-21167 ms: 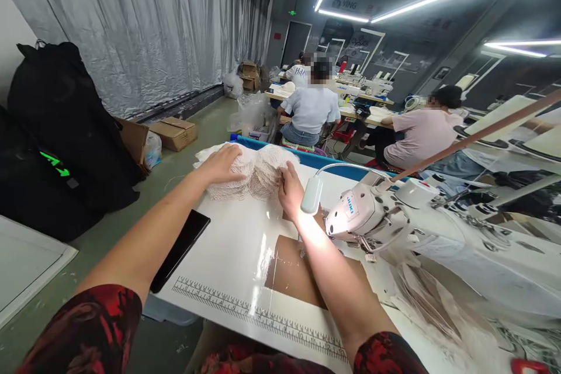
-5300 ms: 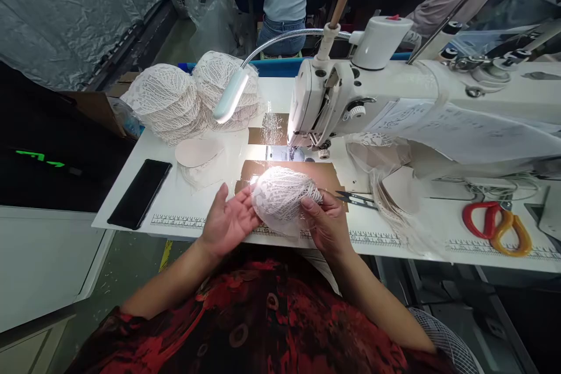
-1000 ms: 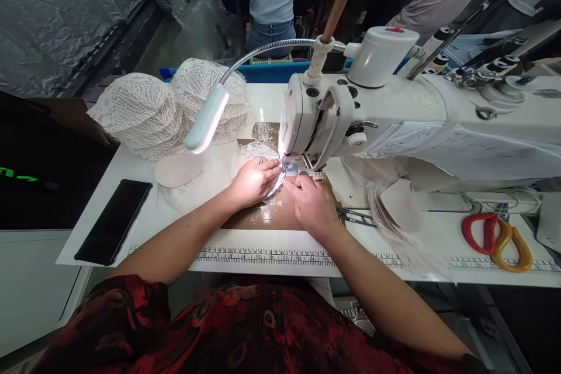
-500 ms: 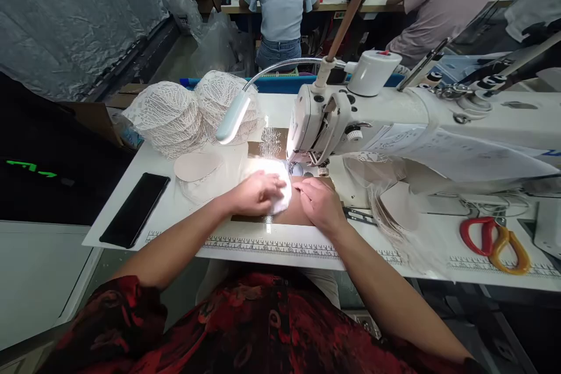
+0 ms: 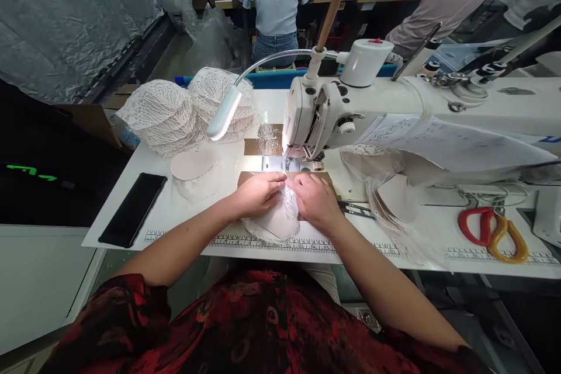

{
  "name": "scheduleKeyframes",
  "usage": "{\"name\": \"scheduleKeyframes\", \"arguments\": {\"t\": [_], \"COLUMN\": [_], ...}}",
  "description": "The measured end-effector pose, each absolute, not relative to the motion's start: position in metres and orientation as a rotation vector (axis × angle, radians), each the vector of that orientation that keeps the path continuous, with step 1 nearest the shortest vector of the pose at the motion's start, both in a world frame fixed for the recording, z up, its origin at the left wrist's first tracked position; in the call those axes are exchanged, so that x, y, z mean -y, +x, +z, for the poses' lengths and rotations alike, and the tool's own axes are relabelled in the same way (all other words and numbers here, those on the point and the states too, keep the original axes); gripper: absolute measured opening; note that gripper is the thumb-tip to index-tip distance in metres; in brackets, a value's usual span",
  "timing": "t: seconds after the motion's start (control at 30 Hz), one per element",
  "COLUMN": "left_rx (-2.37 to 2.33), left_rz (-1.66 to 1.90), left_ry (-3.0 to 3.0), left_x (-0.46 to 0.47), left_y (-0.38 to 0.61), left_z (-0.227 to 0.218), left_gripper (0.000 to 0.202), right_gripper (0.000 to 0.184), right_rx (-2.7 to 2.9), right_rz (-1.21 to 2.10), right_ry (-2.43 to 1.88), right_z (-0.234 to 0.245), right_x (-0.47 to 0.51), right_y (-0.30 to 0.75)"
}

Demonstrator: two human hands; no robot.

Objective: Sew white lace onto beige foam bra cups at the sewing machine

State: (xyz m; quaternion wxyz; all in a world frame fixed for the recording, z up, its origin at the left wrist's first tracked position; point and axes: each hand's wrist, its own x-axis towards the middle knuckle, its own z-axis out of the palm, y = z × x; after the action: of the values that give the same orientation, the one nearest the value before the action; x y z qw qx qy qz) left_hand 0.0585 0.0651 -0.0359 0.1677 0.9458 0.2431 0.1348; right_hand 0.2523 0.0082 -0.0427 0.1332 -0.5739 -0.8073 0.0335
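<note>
My left hand [image 5: 258,193] and my right hand [image 5: 312,199] are both closed on a white lace piece [image 5: 277,220] backed with a beige pad. It lies on the table [image 5: 197,219] just in front of the needle of the white sewing machine [image 5: 350,111]. The fingertips of both hands meet at the piece's far edge. A gooseneck lamp [image 5: 224,112] shines onto the spot.
Two stacks of lace cups [image 5: 184,108] sit at the back left, a beige pad [image 5: 193,163] before them. A black phone [image 5: 132,208] lies at the left edge. Small snips [image 5: 353,207], more lace and pads [image 5: 390,187], and red and orange scissors [image 5: 491,232] lie to the right. Other people sit at tables behind.
Over the last second both hands drew the lace piece back from the needle toward me; it now lies at the table's front edge by the ruler.
</note>
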Motion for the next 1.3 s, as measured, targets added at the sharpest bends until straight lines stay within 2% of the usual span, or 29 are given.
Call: {"name": "scheduleKeyframes", "arguments": {"t": [0.33,0.7,0.9,1.13,1.23,1.3], "left_rx": [-0.792,-0.613,-0.481,-0.602,-0.720,-0.781], "left_rz": [0.317,0.132,0.058,0.390,0.377,0.361], "left_ry": [2.772,2.735,2.760,2.787,2.795,2.816], "left_x": [-0.077,-0.112,-0.127,-0.091,-0.072,-0.066], "left_y": [0.063,0.054,0.051,0.049,0.054,0.056], "left_z": [-0.033,-0.031,-0.029,-0.025,-0.025,-0.029], "left_gripper": [0.039,0.049,0.050,0.036,0.025,0.027], "right_gripper": [0.039,0.036,0.033,0.040,0.037,0.036], "right_rx": [2.321,2.307,2.316,2.100,2.071,2.066], "right_rz": [0.007,-0.006,0.124,0.333,0.347,0.358], "right_ry": [-1.923,-1.919,-1.819,-1.666,-1.652,-1.614], "right_z": [-0.046,-0.047,-0.044,-0.050,-0.051,-0.050], "right_x": [-0.012,-0.015,-0.015,-0.013,-0.011,-0.010], "right_y": [0.249,0.244,0.247,0.267,0.268,0.267]}}
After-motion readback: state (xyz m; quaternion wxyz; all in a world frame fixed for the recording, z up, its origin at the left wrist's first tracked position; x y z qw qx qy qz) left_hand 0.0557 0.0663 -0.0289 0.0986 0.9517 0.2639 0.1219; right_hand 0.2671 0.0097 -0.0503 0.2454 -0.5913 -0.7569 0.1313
